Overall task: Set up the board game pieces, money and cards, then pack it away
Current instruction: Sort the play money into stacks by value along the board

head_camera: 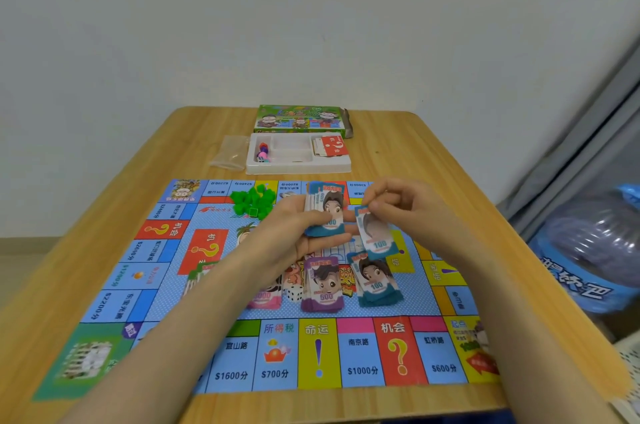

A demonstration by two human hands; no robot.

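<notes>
Left hand (298, 229) grips banknote stack (325, 215); right hand (398, 205) pinches 1 note (375, 236).

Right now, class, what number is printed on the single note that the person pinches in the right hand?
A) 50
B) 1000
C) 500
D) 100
D: the single note pinched by the right hand reads 100, the same as the teal stack that the left hand holds.
</notes>
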